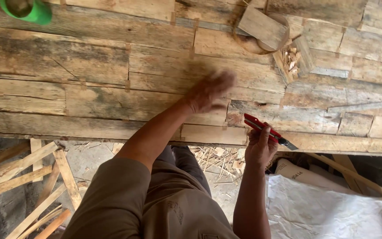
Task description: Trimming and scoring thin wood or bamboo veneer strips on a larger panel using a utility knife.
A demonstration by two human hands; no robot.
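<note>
A worn plank bench (89, 71) is viewed from above, with 2 bare hands over its near edge. The right hand (260, 148) is clenched around a red knife (267, 131), held at the bench edge with its blade out and pointing right, away from the body. The left hand (208, 92) is seen open and flat, fingers spread, over the planks near the middle of the bench; it is blurred, so contact with the wood cannot be confirmed, and nothing is gripped in it. A green cup (26, 10) stands at the far left corner, well apart from both hands. A wood block (263, 27) lies on a round piece at the far side, with chips (292, 59) just beside it. Loose slats (27, 170) are noted on the floor to the left and a white sack (328, 208) to the right. Risk is judged as follows: the blade is exposed while the left hand is in motion close by, so a cut could be caused by a sweep across the blade; splinters from the rough planks are also likely.
</note>
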